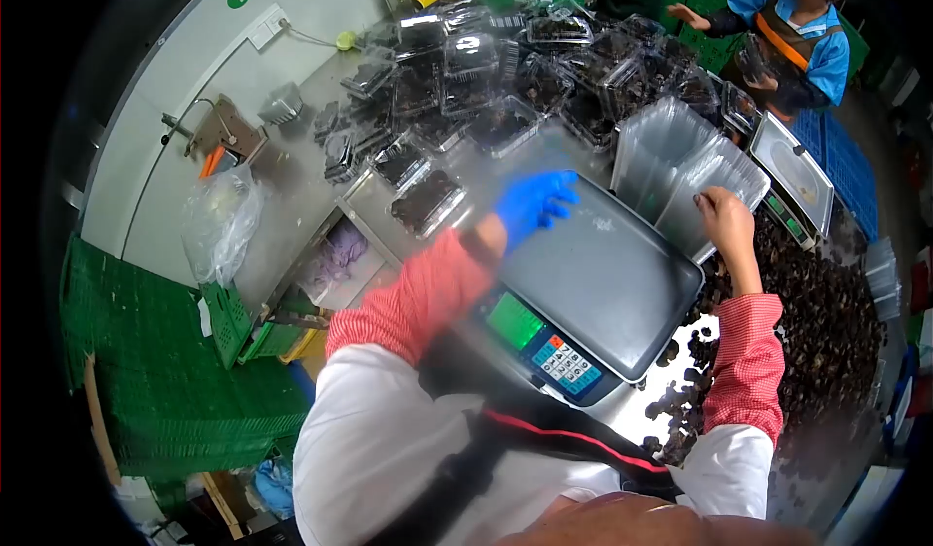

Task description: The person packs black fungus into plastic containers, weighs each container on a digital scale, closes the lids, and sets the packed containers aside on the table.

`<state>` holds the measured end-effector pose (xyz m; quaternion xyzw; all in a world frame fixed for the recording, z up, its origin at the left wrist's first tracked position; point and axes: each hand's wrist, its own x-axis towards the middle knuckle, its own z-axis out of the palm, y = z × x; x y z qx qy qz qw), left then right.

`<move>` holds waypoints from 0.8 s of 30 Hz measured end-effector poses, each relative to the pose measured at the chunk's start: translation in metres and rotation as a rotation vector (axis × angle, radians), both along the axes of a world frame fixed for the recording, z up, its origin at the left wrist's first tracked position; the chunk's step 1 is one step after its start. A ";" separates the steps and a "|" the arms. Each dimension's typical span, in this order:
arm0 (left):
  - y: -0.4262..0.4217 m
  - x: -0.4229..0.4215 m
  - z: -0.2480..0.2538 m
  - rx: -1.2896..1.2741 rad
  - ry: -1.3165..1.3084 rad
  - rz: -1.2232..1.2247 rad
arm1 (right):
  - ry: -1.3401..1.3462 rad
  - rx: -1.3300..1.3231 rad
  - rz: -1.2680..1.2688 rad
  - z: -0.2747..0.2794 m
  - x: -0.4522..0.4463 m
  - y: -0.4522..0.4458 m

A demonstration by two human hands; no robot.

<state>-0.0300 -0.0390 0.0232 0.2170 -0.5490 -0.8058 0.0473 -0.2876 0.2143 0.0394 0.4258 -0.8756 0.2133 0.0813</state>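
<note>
My left hand [535, 211], in a blue glove, is over the far left corner of the digital scale [603, 264]. Its fingers are apart and hold nothing. The scale's grey plate is bare, and its green display and keypad face me. My right hand [729, 223] is ungloved, its fingers pinched at the near edge of a stack of clear plastic containers [714, 181]. Whether one container is parted from the stack cannot be made out. Beside it leans a second stack of clear containers [661, 142]. Under my right forearm lie loose dark brown mushroom-like pieces [807, 303].
Closed clear boxes of dark pieces [466, 60] are heaped at the back. One filled box [428, 201] lies left of the scale. A second scale [792, 172] stands right. A co-worker [792, 35] holds a container behind it. A plastic bag [224, 220] hangs left.
</note>
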 end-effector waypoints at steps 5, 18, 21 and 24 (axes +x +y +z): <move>0.080 0.046 -0.025 0.000 -0.079 -0.229 | -0.093 0.003 -0.024 0.009 -0.016 -0.001; 0.207 0.042 0.008 0.009 0.099 -0.661 | 0.166 -0.087 0.364 -0.052 0.178 0.042; 0.230 0.026 0.017 0.045 0.068 -0.820 | 0.167 -0.376 0.419 -0.065 0.180 0.068; 0.252 -0.002 -0.004 -0.176 0.214 -0.835 | 0.068 -0.381 0.193 -0.063 0.159 0.126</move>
